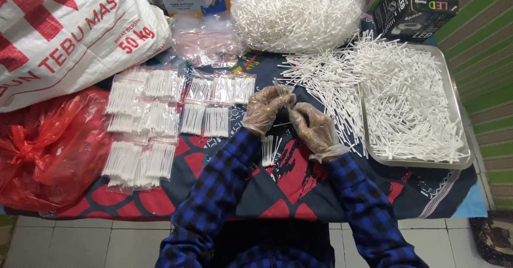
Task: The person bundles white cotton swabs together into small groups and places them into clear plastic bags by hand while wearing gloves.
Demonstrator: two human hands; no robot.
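Dead centre of the frame, both gloved hands meet over the patterned cloth (299, 193): the left hand (265, 108) and the right hand (315, 129), each in a thin clear plastic glove, blue checked sleeves trailing back toward the bottom edge. Fingertips are pinched narrow and close together, and between them sits what looks like a small clear packet (282, 88), its top poking up toward the upper part of the frame; whether anything is inside it I cannot tell, the gloves blur it. The left hand is higher and nearer that packet, the right just below and beside it, fingers curled in. Directly beneath the hands, toward the bottom of the frame, a little bunch of white sticks (270, 149) lies on the cloth, long axes running up and down the picture, closer to the left wrist than the right. Off to the right, a metal tray (459, 134) holds a loose heap, with more loose sticks (326, 81) spilling over the cloth right up beside the right hand. Left of the hands, rows of filled packets (160, 116) are laid out flat. Upper centre, a big clear bag of sticks (296, 12); upper left, a white sack (64, 33); below it, a red plastic bag (48, 145).
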